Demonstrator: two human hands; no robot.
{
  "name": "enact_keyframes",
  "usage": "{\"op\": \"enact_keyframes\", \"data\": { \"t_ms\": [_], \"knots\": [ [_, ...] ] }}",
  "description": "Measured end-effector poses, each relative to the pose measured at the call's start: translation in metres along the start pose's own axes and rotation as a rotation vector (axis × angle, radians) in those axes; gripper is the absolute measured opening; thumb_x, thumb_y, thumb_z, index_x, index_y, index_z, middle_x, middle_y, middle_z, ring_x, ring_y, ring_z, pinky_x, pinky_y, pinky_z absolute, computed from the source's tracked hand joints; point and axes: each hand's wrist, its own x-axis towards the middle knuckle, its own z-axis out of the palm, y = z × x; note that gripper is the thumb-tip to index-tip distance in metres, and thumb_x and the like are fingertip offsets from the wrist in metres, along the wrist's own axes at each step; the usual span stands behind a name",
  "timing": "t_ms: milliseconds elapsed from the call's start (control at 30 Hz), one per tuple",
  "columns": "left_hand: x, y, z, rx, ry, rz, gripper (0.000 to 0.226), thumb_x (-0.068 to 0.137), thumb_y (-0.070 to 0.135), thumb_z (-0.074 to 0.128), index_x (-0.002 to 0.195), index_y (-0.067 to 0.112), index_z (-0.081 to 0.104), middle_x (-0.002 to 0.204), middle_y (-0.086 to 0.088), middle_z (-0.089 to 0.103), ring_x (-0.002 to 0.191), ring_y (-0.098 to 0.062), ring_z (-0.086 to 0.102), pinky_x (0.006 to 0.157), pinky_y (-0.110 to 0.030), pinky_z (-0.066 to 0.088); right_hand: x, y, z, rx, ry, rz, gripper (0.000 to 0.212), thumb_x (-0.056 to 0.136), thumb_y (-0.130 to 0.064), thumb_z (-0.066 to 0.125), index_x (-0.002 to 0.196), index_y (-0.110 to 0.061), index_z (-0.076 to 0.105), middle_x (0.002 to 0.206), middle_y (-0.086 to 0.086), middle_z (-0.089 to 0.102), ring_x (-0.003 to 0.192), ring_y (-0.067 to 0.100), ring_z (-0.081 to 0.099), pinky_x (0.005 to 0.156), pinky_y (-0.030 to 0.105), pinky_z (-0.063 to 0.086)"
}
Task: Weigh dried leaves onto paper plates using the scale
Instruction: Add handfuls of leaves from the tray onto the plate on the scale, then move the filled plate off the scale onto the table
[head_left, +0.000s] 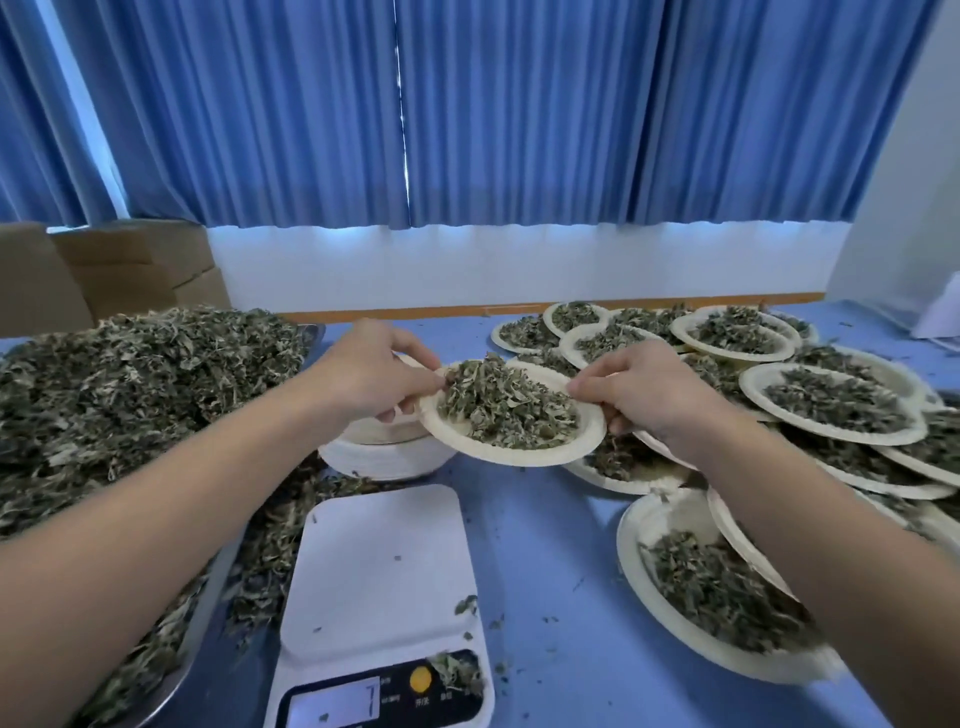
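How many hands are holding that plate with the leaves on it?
2. The left hand pinches the left rim of the paper plate; the right hand pinches its right rim.

Pleated blue curtains (467, 104) glowing with daylight, white wall (519, 270) beneath, cardboard boxes (130, 265) stacked left, blue tabletop (545, 545)

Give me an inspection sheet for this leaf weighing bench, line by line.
Surface: blue table, crowded at both sides.
Job's things: scale holds no plate; paper plate of leaves held up beyond it; dried leaf pile left; filled plates right; empty plate stack behind the scale.
Clutter: leaf bits on scale's panel.
Hands: left hand and right hand each pinch the plate's rim.
Cables: nothing seen.
Surroundings: blue curtains, cardboard boxes.
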Motion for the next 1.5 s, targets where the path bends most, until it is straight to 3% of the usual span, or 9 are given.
{"op": "enact_keyframes", "data": {
  "t_ms": [233, 367, 500, 600, 767, 967, 1200, 1367, 1500],
  "knots": [
    [0.084, 0.03, -0.004, 0.066, 0.073, 0.011, 0.002, 0.085, 0.006, 0.074, 0.085, 0.004, 0.076, 0.059, -0.01, 0.062, 0.047, -0.016, 0.052, 0.041, -0.02, 0.044, 0.072, -0.037, -0.021, -0.009, 0.096, -0.004, 0.012, 0.086, 0.002, 0.074, 0.094, 0.01, 0.073, 0.064, 0.017, 0.064, 0.043, 0.017, 0.051, 0.05, 0.029, 0.051],
    [0.142, 0.025, -0.016, 0.24, 0.138, 0.035, 0.01, 0.085, 0.003, 0.066, 0.083, 0.005, 0.076, 0.061, -0.009, 0.065, 0.058, -0.023, 0.058, 0.06, -0.031, 0.056, 0.13, -0.056, -0.001, -0.202, 0.107, -0.06, 0.016, 0.087, -0.002, 0.074, 0.097, 0.011, 0.074, 0.079, 0.024, 0.074, 0.056, 0.023, 0.062, 0.079, 0.042, 0.063],
    [0.203, -0.008, -0.028, 0.315, 0.128, -0.038, 0.009, 0.083, 0.0, 0.067, 0.081, 0.0, 0.076, 0.059, -0.013, 0.066, 0.061, -0.026, 0.058, 0.064, -0.036, 0.057, 0.199, -0.065, 0.04, -0.524, 0.161, -0.144, 0.005, 0.081, -0.008, 0.069, 0.078, -0.004, 0.069, 0.067, 0.01, 0.065, 0.061, 0.026, 0.057, 0.058, 0.036, 0.055],
    [0.243, -0.045, -0.028, 0.323, 0.083, -0.104, 0.01, 0.086, 0.006, 0.072, 0.084, -0.003, 0.076, 0.058, -0.013, 0.067, 0.059, -0.025, 0.057, 0.059, -0.028, 0.049, 0.25, -0.059, 0.074, -0.618, 0.146, -0.147, 0.02, 0.081, -0.012, 0.069, 0.069, -0.011, 0.053, 0.067, 0.004, 0.053, 0.071, 0.028, 0.057, 0.06, 0.031, 0.044],
    [0.29, -0.1, -0.018, 0.261, 0.042, -0.222, 0.008, 0.087, -0.002, 0.073, 0.083, -0.009, 0.071, 0.056, -0.018, 0.064, 0.048, -0.025, 0.057, 0.049, -0.03, 0.054, 0.316, -0.034, 0.123, -0.664, 0.056, -0.126, 0.021, 0.086, -0.009, 0.064, 0.076, -0.012, 0.046, 0.081, 0.005, 0.058, 0.08, 0.027, 0.063, 0.064, 0.035, 0.048],
    [0.315, -0.126, 0.005, 0.215, -0.04, -0.352, 0.008, 0.09, 0.001, 0.072, 0.095, -0.003, 0.067, 0.055, -0.015, 0.063, 0.052, -0.027, 0.06, 0.087, -0.052, 0.059, 0.353, -0.011, 0.153, -0.824, 0.0, -0.098, 0.017, 0.083, -0.005, 0.064, 0.075, -0.012, 0.051, 0.073, 0.004, 0.059, 0.07, 0.025, 0.058, 0.057, 0.034, 0.043],
    [0.324, -0.135, 0.021, 0.198, -0.064, -0.38, 0.014, 0.091, 0.007, 0.073, 0.096, -0.005, 0.066, 0.057, -0.017, 0.067, 0.035, -0.018, 0.059, 0.057, -0.035, 0.059, 0.359, 0.004, 0.163, -0.896, 0.076, -0.151, 0.02, 0.085, -0.002, 0.057, 0.073, -0.015, 0.049, 0.071, 0.006, 0.057, 0.069, 0.024, 0.053, 0.078, 0.043, 0.039],
    [0.301, -0.136, -0.004, 0.213, -0.049, -0.345, 0.02, 0.101, 0.016, 0.062, 0.102, -0.004, 0.064, 0.071, -0.021, 0.072, 0.058, -0.029, 0.066, 0.07, -0.04, 0.062, 0.335, -0.003, 0.155, -0.836, 0.119, -0.202, 0.017, 0.089, -0.005, 0.057, 0.075, -0.015, 0.059, 0.069, 0.004, 0.059, 0.071, 0.027, 0.055, 0.093, 0.045, 0.046],
    [0.249, -0.131, -0.034, 0.493, 0.011, -0.047, 0.019, 0.098, 0.016, 0.06, 0.103, 0.005, 0.074, 0.101, -0.011, 0.074, 0.086, -0.024, 0.067, 0.078, -0.033, 0.055, 0.288, -0.021, 0.156, -0.61, 0.004, -0.235, 0.016, 0.094, -0.004, 0.059, 0.1, -0.007, 0.074, 0.101, 0.012, 0.073, 0.094, 0.033, 0.068, 0.087, 0.048, 0.06]
  ]
}}
